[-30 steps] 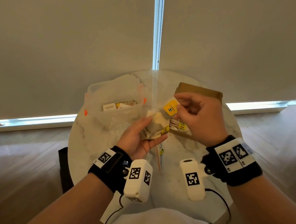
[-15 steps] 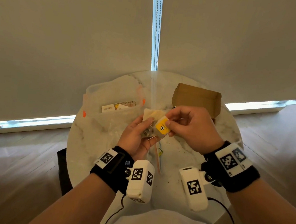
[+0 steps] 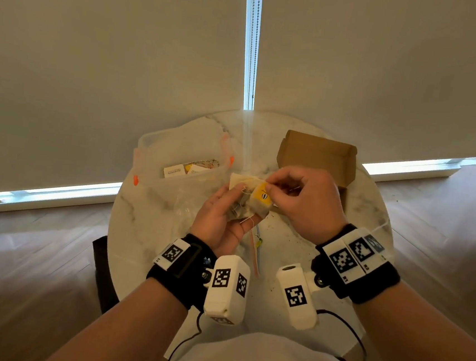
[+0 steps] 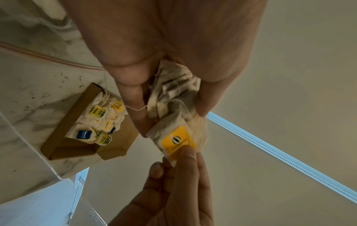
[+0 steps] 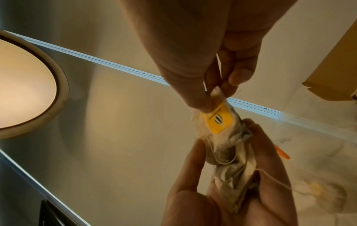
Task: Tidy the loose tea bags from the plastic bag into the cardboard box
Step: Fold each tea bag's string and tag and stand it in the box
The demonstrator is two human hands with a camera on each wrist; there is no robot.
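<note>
Right hand had come down and inward from where it was a second earlier, when it held the yellow-tagged tea bag raised over the box; now thumb and forefinger pinched that bag's top edge right against the bundle in the left hand. Left hand was cupped palm-up, fingers curled round a crumpled bundle of tea bags with their strings trailing, at the table's centre. That return suggested the bag's string was tangled with the others, so it probably needed freeing before it could go in the box.

Cardboard box sat at about two o'clock on the round marble table, lid up, just beyond the right hand. Plastic bag lay at ten o'clock with a few packets inside.

From the head camera the right hand hid the box's contents. Only the left wrist view showed them: the box already held packed tea bags with yellow and blue tags. Only the right wrist view showed loops of string across the bundle, and a ceiling lamp.
</note>
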